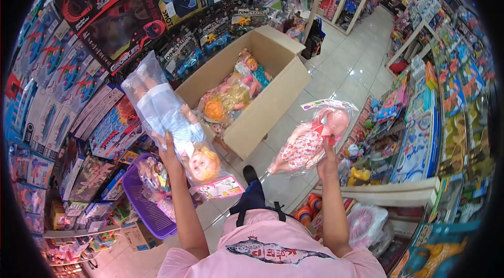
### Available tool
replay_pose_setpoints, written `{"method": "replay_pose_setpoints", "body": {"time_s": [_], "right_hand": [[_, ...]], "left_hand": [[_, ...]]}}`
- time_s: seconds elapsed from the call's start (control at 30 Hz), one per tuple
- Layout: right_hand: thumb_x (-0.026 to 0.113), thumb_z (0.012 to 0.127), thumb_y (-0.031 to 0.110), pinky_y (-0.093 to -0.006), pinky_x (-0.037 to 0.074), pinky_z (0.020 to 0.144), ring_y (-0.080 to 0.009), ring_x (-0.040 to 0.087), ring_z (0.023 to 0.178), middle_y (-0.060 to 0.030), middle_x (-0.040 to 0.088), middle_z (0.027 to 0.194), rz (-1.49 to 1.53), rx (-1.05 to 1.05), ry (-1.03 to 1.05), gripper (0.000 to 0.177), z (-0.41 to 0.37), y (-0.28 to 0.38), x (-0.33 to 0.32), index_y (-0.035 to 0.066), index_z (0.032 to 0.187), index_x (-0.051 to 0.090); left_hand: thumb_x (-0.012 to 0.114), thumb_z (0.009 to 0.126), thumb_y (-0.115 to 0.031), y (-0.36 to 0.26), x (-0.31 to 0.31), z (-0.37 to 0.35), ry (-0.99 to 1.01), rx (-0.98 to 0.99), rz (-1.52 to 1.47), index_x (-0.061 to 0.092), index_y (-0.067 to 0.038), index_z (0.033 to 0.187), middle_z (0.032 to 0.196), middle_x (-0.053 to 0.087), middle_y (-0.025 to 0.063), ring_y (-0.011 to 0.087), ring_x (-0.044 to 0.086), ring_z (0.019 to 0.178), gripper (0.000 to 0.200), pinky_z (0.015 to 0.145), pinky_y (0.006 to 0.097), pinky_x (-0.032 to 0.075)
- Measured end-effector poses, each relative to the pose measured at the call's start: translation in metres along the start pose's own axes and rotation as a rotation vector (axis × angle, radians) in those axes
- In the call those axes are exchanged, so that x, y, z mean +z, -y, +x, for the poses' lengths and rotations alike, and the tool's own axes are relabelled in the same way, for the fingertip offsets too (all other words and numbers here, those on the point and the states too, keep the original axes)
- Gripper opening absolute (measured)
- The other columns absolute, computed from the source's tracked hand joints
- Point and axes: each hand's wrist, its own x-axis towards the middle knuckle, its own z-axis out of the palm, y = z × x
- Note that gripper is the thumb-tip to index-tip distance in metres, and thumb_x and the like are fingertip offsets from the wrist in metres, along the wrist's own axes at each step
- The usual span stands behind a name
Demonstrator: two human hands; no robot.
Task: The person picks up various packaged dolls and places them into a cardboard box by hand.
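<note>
My left hand (169, 154) grips a bagged doll (170, 115) in pale blue clothes, its orange-haired head toward me and its printed header card at the bottom. In my right hand (328, 161) is a second bagged doll (304, 141), bald, in a white dress with a red pattern, its card at the top. Both dolls are held up off the floor, apart from each other. Between and beyond them stands an open cardboard box (273, 102) with several bagged dolls (231, 94) inside. Parts of my fingers are hidden behind the bags.
A purple basket (137, 199) with packaged toys stands below my left forearm. Boxed toys (113, 13) line the left wall; packaged toys fill the right shelves (415, 120). A tiled aisle (352, 55) runs away at the upper right. A bagged pink fan (365, 225) is near my right elbow.
</note>
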Motion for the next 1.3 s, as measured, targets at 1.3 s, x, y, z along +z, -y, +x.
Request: {"method": "replay_pose_setpoints", "body": {"time_s": [1.3], "right_hand": [[0.066,0.077,0.02,-0.0422,0.055,0.081,-0.0337,0.067,0.101,-0.0212,0.068,0.108,-2.409,-0.19,1.504,0.033,0.537,-0.202,0.187,0.002,0.105,0.07]], "left_hand": [[0.067,0.092,-0.029,0.069,0.116,0.034,-0.667,0.073,-0.101,0.047,0.006,0.135,0.125,0.057,0.0105,0.0179,0.057,0.107,0.059,0.093,0.0325,0.045]]}}
